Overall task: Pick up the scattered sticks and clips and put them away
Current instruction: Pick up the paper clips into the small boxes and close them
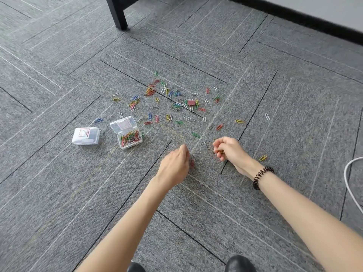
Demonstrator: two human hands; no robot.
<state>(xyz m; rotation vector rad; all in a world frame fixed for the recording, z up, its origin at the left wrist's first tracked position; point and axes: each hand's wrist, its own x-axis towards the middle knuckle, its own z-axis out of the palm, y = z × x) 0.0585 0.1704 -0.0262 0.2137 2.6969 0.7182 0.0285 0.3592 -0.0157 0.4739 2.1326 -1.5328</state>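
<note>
Your left hand point(174, 165) hangs low over the carpet floor point(59, 193) at the centre of the frame, its back to the camera and its fingers pointing down. They are hidden behind the hand, so I cannot tell whether they are apart or pinched on anything. A red clip point(192, 163) lies on the carpet just beside them.

Your right hand point(229, 150) sits just to the right, well curled, and its fingers point(217, 149) are bunched together around a yellowish clip point(222, 152) that peeks out between them. A dark coiled band point(262, 176) circles that wrist. A loose yellow clip point(262, 158) lies on the carpet near the wrist, further right.

The paper clips point(172, 99) are mostly spread over the carpet above your hands, in the middle of the frame: red, green, blue, yellow and white, with outliers trailing right. A red binder clip point(191, 103) lies among them.

Left of centre stands the open clear box point(127, 132), lid tipped back, partly filled with coloured clips. Further left, apart from it, is a closed white box point(86, 135).

A black furniture leg point(117, 12) stands at the upper left, a white cable point(347, 177) loops at the right edge, and the tips of black shoes point(240, 264) show at the bottom.
</note>
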